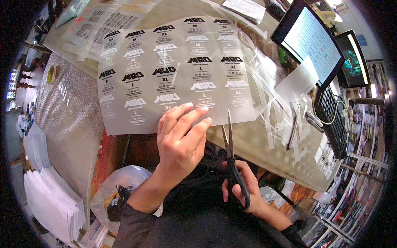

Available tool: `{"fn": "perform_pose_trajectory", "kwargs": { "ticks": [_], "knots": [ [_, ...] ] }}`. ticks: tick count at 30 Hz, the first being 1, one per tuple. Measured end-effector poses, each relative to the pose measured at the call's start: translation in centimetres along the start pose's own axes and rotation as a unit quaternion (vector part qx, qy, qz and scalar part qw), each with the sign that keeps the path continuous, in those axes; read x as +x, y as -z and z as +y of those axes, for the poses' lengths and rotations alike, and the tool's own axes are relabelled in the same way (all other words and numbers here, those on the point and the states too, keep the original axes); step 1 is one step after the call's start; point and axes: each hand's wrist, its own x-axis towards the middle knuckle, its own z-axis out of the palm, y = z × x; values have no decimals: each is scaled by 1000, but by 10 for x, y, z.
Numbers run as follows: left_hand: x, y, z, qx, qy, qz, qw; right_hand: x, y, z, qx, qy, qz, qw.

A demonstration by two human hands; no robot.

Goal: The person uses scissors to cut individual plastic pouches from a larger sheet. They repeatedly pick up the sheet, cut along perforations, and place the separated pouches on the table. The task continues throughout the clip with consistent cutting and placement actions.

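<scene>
A large translucent sheet (142, 91), printed with rows of black and white labels, lies on the table with its near edge jutting past the table's front. My left hand (182, 132) rests on that near edge, fingers stretched over the sheet; its thumb is hidden. In my right hand (247, 184) is a pair of black-handled scissors (232, 161), blades pointing away from me and slightly parted. The blade tips reach the sheet's near edge, right of my left fingers. A couple of thin clear strips lie on top of the sheet.
Many cut clear strips (271, 120) litter the table (264, 155) at right, beside a keyboard (331, 120) and a lit monitor (310, 43). More printed sheets (111, 25) lie at the far left. Stacked white paper (53, 202) and a plastic bag (120, 186) are at lower left.
</scene>
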Motion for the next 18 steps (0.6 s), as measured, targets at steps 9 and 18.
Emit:
{"fn": "perform_pose_trajectory", "kwargs": {
  "ticks": [9, 18],
  "knots": [
    [-3, 0, -2, 1, -13, -9, 1000, 18, -9, -3, 25, -20, 8, 999],
    [-3, 0, -3, 4, -5, -15, 1000, 20, -13, -4, 4, -37, 30, 999]
  ]
}}
